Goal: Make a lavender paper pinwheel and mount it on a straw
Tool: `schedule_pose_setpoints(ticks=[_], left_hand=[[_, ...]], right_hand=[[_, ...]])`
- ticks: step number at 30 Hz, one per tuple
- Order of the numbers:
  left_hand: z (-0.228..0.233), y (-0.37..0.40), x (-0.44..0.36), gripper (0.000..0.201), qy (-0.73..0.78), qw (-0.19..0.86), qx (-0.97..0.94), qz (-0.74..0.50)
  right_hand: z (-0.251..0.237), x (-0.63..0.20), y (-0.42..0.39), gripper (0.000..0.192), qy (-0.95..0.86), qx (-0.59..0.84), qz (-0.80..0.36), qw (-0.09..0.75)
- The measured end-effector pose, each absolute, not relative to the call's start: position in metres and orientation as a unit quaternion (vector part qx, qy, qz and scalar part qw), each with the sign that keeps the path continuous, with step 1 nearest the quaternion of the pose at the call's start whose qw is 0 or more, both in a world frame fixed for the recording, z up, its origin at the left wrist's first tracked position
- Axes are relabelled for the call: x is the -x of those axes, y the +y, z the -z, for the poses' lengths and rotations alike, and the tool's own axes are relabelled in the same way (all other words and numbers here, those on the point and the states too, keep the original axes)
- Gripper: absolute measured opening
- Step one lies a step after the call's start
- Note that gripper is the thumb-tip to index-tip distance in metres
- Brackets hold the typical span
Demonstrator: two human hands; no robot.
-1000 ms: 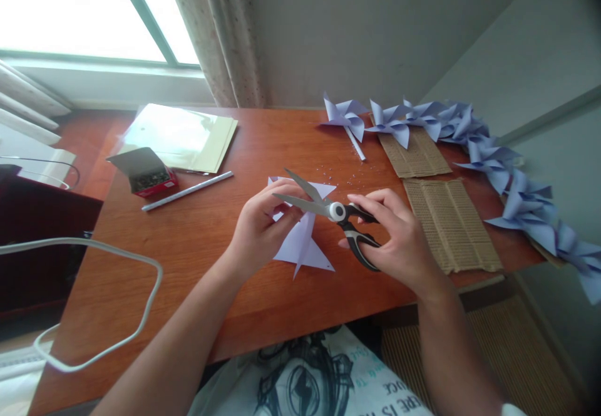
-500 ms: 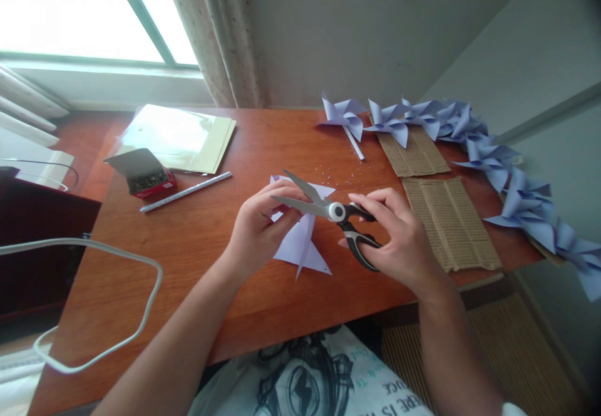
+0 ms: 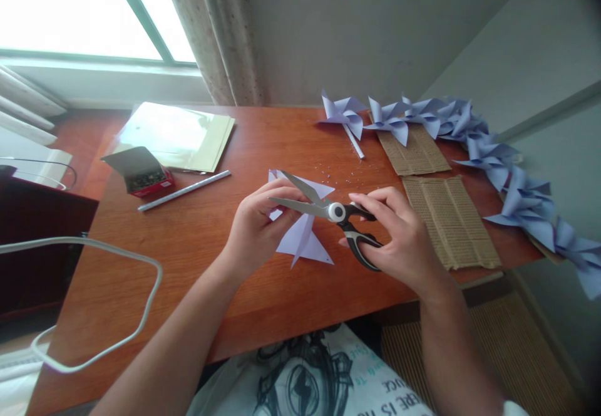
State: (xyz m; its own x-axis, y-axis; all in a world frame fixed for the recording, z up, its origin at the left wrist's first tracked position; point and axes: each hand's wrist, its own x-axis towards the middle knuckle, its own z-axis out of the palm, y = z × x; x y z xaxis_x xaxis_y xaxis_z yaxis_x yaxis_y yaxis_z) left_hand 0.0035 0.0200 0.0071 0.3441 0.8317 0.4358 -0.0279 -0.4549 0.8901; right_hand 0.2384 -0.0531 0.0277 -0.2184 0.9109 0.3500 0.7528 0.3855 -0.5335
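A person sat at a wooden table [image 3: 197,240], seen from their own head looking down. The left hand [image 3: 256,228] was curled closed around a folded sheet of pale lilac paper [image 3: 303,240], pinching it between thumb and fingers and lifting it just off the table near the middle, probably so the blades could reach its edge. The right hand [image 3: 399,237] gripped a pair of scissors [image 3: 328,210] by their black handles, fingers closed through the loops. The blades stood open in a narrow V, pointing left across the paper's upper part, just above the left hand's fingers; whether they touched the paper could not be told.

Along the far right edge of the table lay a row of finished lilac pinwheels [image 3: 469,131], apparently set aside out of the working space. Two pieces of ridged cardboard [image 3: 448,218] lay flat beside them, to the right of the scissors hand. Tiny scraps [image 3: 347,175] dotted the table just beyond the paper.

To the left, well apart from the hands, sat a small open red box [image 3: 141,175], a thin white stick [image 3: 184,190], and a stack of sheets in a shiny sleeve [image 3: 181,134]. A white cable [image 3: 141,316] looped over the near left corner. A window and curtain were behind.
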Motion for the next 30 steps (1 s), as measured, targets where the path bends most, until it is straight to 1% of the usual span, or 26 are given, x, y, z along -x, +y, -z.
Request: schedule_pose_setpoints(ticks=[8,22,30], left_hand=[[-0.0050,0.0200,-0.0029,0.015,0.282,0.436,-0.698,-0.494],[-0.0057,0.0198,-0.0040,0.014,0.284,0.434,-0.697,-0.495],[-0.0046,0.0188,-0.0041,0.014,0.286,0.440,-0.696,-0.490]], right_hand=[[-0.0269,-0.2398,-0.0534,0.059,-0.771,0.546,-0.124,0.303],[-0.0259,-0.2394,-0.0539,0.059,-0.776,0.544,-0.114,0.298],[-0.0228,-0.2395,-0.0535,0.055,-0.772,0.545,-0.122,0.303]])
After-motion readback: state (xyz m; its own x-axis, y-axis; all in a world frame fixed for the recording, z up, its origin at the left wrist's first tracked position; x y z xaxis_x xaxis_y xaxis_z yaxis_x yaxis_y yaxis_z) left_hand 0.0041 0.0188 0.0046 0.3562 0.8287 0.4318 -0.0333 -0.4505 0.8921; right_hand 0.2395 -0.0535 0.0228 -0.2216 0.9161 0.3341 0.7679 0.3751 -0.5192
